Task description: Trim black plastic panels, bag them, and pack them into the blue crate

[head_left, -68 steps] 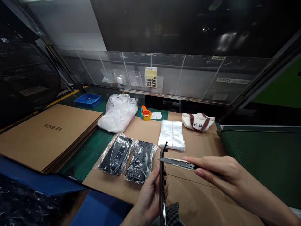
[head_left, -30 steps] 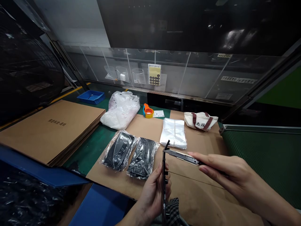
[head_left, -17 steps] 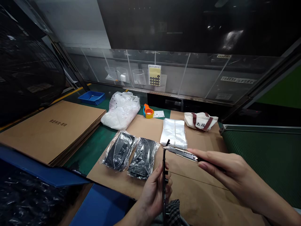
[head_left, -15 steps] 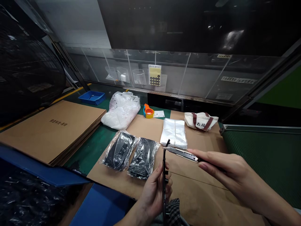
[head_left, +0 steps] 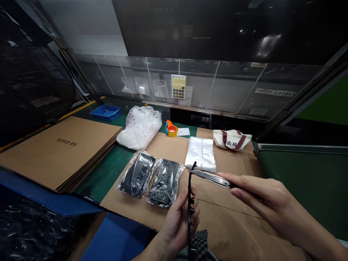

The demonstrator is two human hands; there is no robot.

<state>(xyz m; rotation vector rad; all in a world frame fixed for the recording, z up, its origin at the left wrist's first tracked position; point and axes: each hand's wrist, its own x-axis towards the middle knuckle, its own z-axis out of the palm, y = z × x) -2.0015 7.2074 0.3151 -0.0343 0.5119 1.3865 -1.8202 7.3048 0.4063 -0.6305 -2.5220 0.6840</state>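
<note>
The left hand (head_left: 179, 226) curls closed around a thin black plastic part (head_left: 189, 214), holding it up on its side so one edge faces the knife. The right hand (head_left: 268, 199) pinches a box cutter (head_left: 209, 179) tight, its blade tip right at the part's top. Two black parts in clear bags (head_left: 138, 174) lie flat on brown cardboard (head_left: 168, 146) nearby.

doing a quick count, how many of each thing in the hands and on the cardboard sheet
utility knife in right hand: 1
unbagged black part in left hand: 1
black parts in clear bags: 2
stack of clear plastic bags: 1
white canvas tote bag: 1
total: 6
</note>
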